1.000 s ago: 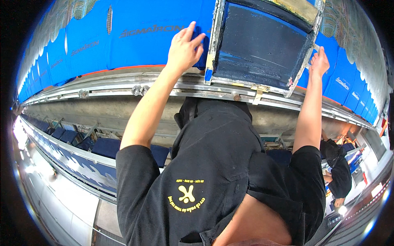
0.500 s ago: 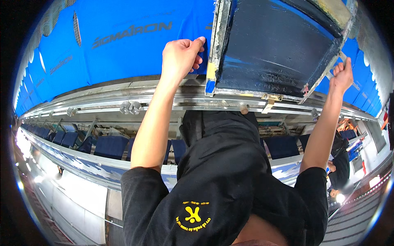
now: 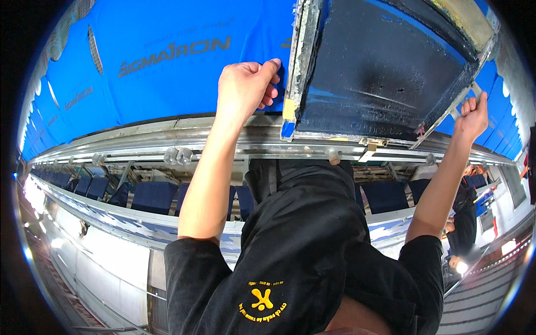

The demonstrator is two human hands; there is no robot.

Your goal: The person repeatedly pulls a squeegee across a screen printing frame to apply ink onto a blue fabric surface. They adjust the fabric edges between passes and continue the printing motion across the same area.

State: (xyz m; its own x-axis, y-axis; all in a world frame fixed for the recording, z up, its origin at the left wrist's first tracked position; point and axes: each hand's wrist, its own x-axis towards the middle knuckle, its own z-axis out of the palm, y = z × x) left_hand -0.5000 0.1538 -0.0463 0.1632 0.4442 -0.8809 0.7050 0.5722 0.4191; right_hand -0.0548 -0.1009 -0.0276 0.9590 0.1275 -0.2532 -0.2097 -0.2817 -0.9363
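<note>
My left hand (image 3: 245, 89) is closed in a pinch on the blue fabric (image 3: 156, 89), which is wrinkled at my fingertips and bears dark printed markings. Just right of it lies a screen-printing frame (image 3: 385, 72) with a dark, ink-streaked inner area and pale, smeared metal edges. My right hand (image 3: 470, 116) is closed on a metal handle (image 3: 470, 86) on the frame's right side. Yellow and blue tape (image 3: 288, 114) sits at the frame's lower left corner.
A metal rail (image 3: 257, 148) with round fittings (image 3: 177, 156) runs along the near edge of the fabric-covered table. Beyond my body is another long bench (image 3: 139, 223) with dark navy pieces (image 3: 385, 195). A co-worker (image 3: 460, 234) in dark clothing stands at the right.
My left hand's fingers were spread a second ago; they have since closed and moved lower in the picture. My right hand and the frame appear further right and lower, as the view shifts.
</note>
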